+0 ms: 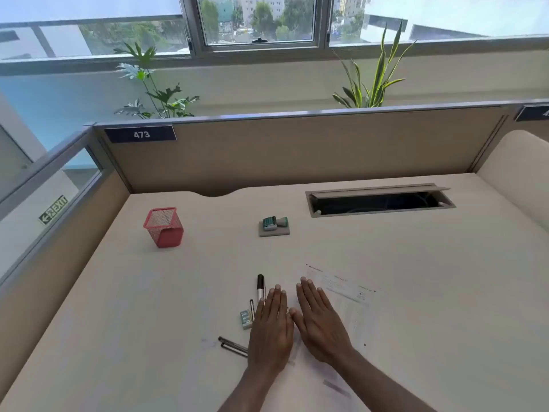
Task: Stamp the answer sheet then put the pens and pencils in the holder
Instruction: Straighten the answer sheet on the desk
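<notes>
The white answer sheet (347, 295) lies flat on the desk at front centre. My right hand (320, 325) rests palm down on its left part, fingers straight. My left hand (271, 328) lies flat beside it, holding nothing, over the sheet's left edge. A black-capped marker (260, 286) lies just left of my left fingers, with a thin pencil (252, 309) below it. Two dark pens (233, 346) lie by my left wrist. The red mesh holder (164, 226) stands upright at the far left. A green stamp (272, 222) sits on a grey pad (274, 231) at the far centre.
A small grey-green eraser (246, 319) lies next to the pencil. An open cable tray (380, 201) is sunk into the desk at the far right. Beige partition walls (297, 150) close the desk at the back and left.
</notes>
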`<state>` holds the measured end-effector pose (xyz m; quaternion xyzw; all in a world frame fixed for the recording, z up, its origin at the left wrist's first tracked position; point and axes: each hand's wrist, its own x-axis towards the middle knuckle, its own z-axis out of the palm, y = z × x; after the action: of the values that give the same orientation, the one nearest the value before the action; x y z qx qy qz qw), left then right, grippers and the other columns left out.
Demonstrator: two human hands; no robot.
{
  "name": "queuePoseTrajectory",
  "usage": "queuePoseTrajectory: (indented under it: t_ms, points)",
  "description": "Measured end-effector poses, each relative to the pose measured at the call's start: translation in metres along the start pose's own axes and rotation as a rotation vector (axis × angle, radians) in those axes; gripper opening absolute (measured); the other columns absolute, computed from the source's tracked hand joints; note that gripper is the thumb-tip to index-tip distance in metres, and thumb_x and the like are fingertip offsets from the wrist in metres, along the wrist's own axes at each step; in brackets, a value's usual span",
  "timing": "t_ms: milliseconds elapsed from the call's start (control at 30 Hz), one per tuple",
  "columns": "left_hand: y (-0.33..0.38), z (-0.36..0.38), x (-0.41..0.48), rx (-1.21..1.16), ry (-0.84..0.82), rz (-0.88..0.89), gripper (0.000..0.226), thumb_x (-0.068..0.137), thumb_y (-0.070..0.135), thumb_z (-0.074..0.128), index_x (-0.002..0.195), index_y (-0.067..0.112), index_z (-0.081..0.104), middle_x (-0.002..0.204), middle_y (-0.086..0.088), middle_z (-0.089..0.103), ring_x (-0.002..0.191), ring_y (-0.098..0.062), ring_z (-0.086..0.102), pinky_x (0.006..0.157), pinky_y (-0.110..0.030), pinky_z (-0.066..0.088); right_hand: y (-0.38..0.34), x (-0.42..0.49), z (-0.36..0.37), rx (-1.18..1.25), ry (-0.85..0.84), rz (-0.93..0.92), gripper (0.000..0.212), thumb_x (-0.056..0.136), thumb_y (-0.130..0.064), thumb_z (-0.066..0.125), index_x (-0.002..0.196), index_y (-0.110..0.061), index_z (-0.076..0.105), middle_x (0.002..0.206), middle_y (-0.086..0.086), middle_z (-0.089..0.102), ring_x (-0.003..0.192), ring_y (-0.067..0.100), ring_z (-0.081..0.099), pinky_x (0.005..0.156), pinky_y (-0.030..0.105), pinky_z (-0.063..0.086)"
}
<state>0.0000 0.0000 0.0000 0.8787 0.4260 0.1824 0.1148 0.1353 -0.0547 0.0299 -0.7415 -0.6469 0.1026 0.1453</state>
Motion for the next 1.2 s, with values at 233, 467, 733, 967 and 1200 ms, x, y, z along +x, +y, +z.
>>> queuePoseTrajectory:
  t_ms: [233, 467, 733, 967, 1200]
  points:
    - [-0.002, 0.005, -0.011, 0.019, -0.048, -0.014, 0.054, 0.104, 0.032, 0.01, 0.151, 0.011, 0.028, 0.159, -0.001, 0.026, 0.148, -0.01, 0.014, 0.118, -0.032, 0.012, 0.003, -0.006, 0.015, -0.003, -0.018, 0.02, 0.073, 0.095, -0.059, -0.009, 0.153, -0.016, -0.001, 0.163, 0.0, -0.007, 0.15, 0.01, -0.01, 0.12, 0.03, -0.004]
    - [-0.011, 0.005, -0.018, 0.044, -0.058, -0.025, 0.053, 0.098, 0.021, 0.036, 0.149, 0.008, 0.033, 0.158, -0.004, 0.029, 0.146, -0.017, 0.028, 0.115, -0.038, 0.022, 0.011, -0.018, 0.03, 0.002, -0.036, 0.036, 0.069, 0.097, -0.055, -0.007, 0.154, -0.017, 0.0, 0.162, -0.003, -0.009, 0.15, 0.008, -0.01, 0.12, 0.03, -0.004]
    - [-0.022, 0.005, -0.02, 0.066, -0.107, -0.061, 0.06, 0.093, 0.009, 0.047, 0.151, 0.008, 0.028, 0.16, -0.004, 0.025, 0.148, -0.018, 0.022, 0.116, -0.041, 0.026, 0.013, -0.019, 0.034, -0.078, -0.007, 0.034, 0.058, 0.104, -0.042, 0.011, 0.155, -0.014, 0.007, 0.163, 0.0, -0.001, 0.151, 0.011, -0.003, 0.12, 0.032, 0.0]
    - [-0.047, -0.008, -0.016, 0.11, -0.035, -0.095, 0.063, 0.086, -0.001, 0.026, 0.149, 0.007, 0.033, 0.157, -0.005, 0.03, 0.145, -0.021, 0.029, 0.118, -0.036, 0.018, 0.012, -0.021, 0.032, -0.079, 0.013, 0.021, 0.057, 0.105, -0.039, 0.015, 0.155, -0.013, 0.007, 0.164, 0.002, 0.0, 0.151, 0.011, -0.005, 0.121, 0.032, 0.0]
    - [-0.099, -0.028, -0.02, 0.131, 0.021, -0.143, 0.065, 0.082, -0.004, 0.023, 0.144, 0.002, 0.04, 0.154, -0.009, 0.037, 0.141, -0.028, 0.037, 0.116, -0.037, 0.024, 0.011, -0.021, 0.03, -0.081, 0.021, 0.027, 0.058, 0.104, -0.04, 0.014, 0.154, -0.012, 0.014, 0.164, 0.003, 0.007, 0.151, 0.012, 0.001, 0.12, 0.03, 0.0]
